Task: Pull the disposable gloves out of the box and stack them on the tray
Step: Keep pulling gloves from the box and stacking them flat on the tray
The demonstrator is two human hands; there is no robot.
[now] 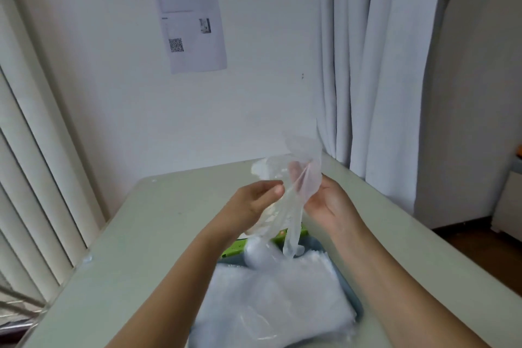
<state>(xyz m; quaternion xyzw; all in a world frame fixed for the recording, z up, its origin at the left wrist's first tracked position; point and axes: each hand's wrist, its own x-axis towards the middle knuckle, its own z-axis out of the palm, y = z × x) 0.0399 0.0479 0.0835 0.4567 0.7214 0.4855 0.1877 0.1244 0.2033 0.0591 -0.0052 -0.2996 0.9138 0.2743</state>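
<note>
Person held one thin see-through plastic glove (299, 183) up between both hands, probably to pull it flat before stacking. The left hand (254, 203) had a tight pinch grip on it and the right hand (330, 203) was curled round the other side. Its tail hung below the grip, over the green cardboard box (233, 250) and the blue-grey plastic tray (358, 309), which already held a heap of clear gloves (276, 297).

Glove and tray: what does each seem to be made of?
The glove looks like thin clear plastic film, likely polyethylene: it is see-through, glossy, and hangs limp and creased. The tray seems to be hard plastic, blue-grey and smooth at its rim; the stacked gloves cover the rest.
</note>
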